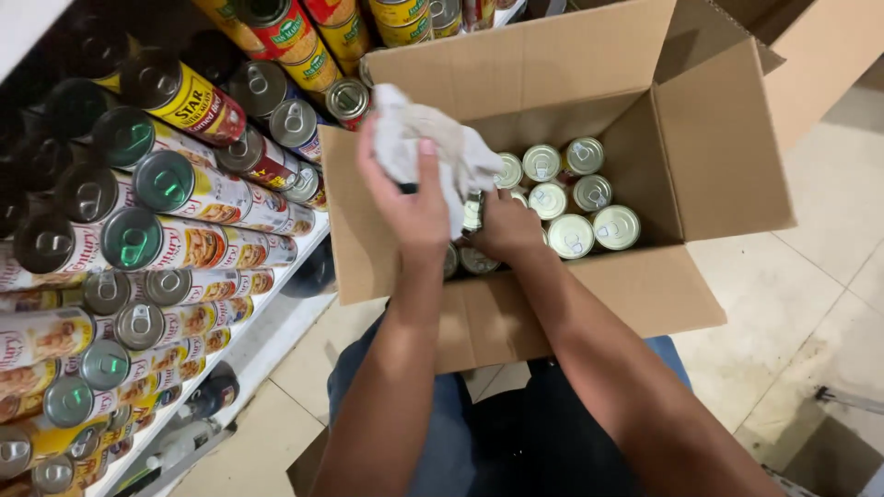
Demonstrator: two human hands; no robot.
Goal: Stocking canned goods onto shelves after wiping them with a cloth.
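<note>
The open cardboard box (pixel 589 276) rests on the person's lap and serves as the anchor here. Over its near-left part, the left hand (pixel 410 198) grips a crumpled white cloth (pixel 433 147), fingers curled tightly around the bunched fabric, thumb pressed on top. Just right of it, inside the box, the right hand (pixel 505 225) reaches down among the pull-tab tins (pixel 571 198) that stand upright in the box's far half; its fingertips are hidden behind the cloth, so I cannot tell how wide they spread or whether they have closed on a tin. To wipe well, it seems best to lift one tin clear before rubbing its lid. Left of the box, shelves (pixel 267 340) carry rows of stacked cans (pixel 175 189) lying on their sides.
</note>
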